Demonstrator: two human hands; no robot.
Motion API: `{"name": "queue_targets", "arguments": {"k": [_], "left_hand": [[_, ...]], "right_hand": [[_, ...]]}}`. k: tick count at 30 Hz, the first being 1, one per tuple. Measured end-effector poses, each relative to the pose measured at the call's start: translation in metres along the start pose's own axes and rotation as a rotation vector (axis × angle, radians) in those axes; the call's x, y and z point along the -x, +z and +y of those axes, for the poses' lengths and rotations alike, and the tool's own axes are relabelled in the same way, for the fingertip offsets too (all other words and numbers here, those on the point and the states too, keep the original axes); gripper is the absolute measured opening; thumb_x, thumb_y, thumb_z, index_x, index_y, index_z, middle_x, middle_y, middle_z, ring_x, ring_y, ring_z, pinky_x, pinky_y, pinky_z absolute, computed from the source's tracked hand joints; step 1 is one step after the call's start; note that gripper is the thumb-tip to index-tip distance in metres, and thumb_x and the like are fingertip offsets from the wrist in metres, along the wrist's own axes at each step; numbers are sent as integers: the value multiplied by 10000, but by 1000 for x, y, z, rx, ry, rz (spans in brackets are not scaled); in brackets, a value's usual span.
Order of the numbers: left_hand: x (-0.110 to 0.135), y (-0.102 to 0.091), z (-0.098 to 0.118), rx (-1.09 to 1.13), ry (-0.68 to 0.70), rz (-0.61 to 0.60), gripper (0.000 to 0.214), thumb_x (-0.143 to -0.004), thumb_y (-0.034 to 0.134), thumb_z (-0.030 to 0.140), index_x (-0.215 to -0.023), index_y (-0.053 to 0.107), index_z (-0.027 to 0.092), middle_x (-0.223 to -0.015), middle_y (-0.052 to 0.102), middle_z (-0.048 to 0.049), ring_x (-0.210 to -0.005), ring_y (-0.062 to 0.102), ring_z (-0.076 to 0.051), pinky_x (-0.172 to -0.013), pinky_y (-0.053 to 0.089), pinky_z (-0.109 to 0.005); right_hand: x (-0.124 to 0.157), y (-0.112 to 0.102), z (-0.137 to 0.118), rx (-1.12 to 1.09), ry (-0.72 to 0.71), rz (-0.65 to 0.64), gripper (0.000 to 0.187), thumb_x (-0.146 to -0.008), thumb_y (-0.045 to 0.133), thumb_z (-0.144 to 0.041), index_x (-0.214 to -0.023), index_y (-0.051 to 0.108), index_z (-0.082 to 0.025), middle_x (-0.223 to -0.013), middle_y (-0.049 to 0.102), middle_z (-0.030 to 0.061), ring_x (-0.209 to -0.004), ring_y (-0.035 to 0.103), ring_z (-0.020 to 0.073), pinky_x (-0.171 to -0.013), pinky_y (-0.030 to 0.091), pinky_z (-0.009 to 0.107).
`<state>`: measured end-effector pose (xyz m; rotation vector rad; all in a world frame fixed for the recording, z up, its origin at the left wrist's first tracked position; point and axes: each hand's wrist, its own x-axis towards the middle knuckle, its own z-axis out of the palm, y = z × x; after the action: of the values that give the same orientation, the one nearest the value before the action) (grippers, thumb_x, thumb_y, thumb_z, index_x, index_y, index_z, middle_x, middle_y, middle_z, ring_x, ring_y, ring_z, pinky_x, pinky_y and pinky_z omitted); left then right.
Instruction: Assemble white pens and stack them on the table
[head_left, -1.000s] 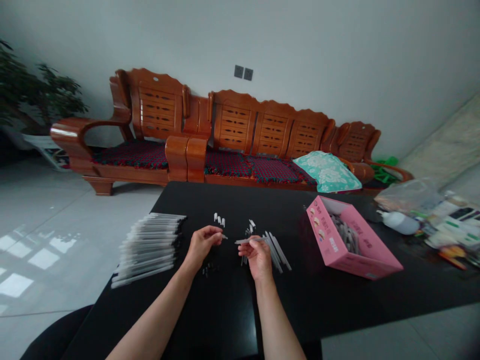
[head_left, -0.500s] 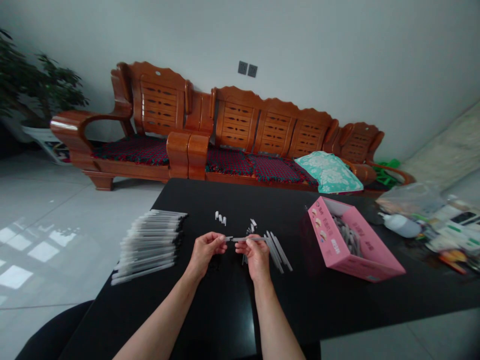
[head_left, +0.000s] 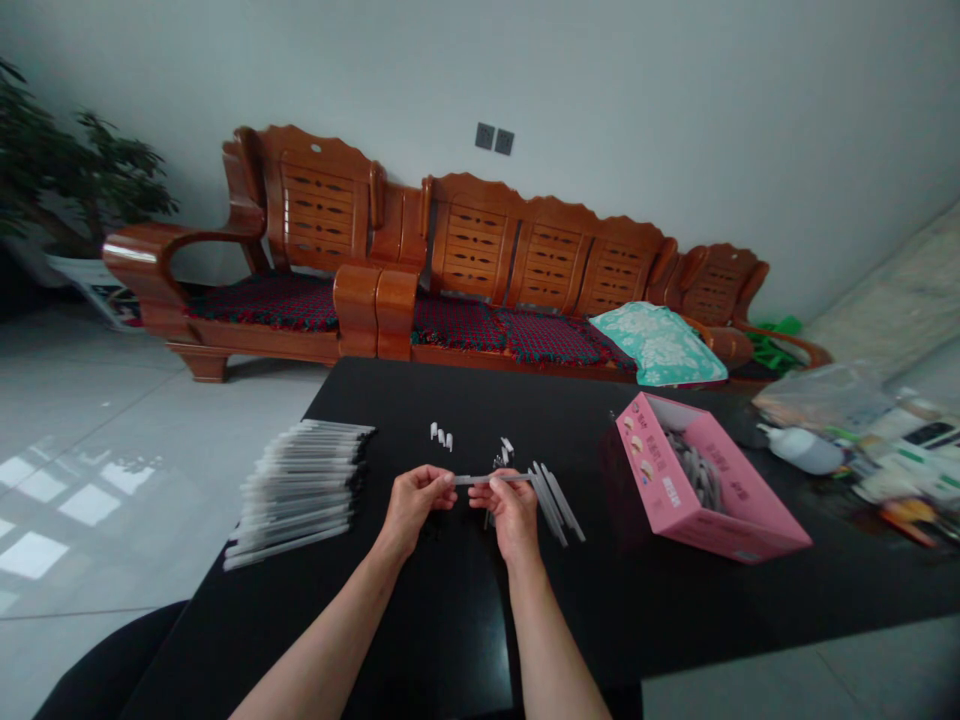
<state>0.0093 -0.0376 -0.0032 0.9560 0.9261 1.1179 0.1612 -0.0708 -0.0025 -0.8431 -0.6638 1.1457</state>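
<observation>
Over the black table point(head_left: 675, 610), my right hand point(head_left: 514, 510) pinches a thin translucent pen barrel point(head_left: 495, 479) held level. My left hand point(head_left: 412, 503) is closed on a small piece at the barrel's left end; the piece is too small to name. Just beyond my right hand lie a few loose barrels point(head_left: 553, 502) and small dark and white parts point(head_left: 501, 452). Three small white caps point(head_left: 441, 437) stand farther back. At my left, a long row of finished clear pens point(head_left: 300, 490) lies side by side.
An open pink box point(head_left: 697, 500) holding several grey pieces sits to the right. Beyond it are a white bottle point(head_left: 801, 448), plastic bags and assorted packets point(head_left: 900, 460). A wooden sofa point(head_left: 465, 270) with a teal pillow stands behind the table. A potted plant point(head_left: 52, 180) is far left.
My hands have come together: the left hand's small piece now meets the left end of the barrel held by the right hand. The view has shifted slightly.
</observation>
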Motion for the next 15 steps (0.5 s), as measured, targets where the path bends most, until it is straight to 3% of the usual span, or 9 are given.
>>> {"name": "queue_targets", "arguments": {"k": [15], "left_hand": [[-1,-1,-1,-72,60,1,289,-723,717,394,-762,646,116,-639,652,-32,-563,619,-139,-539,511,-233]], "right_hand": [[-1,-3,1,9,8,11,199,-729,716,-237,-842,581,-145,-668,736,61,-583,723,225,-488,584,276]]}}
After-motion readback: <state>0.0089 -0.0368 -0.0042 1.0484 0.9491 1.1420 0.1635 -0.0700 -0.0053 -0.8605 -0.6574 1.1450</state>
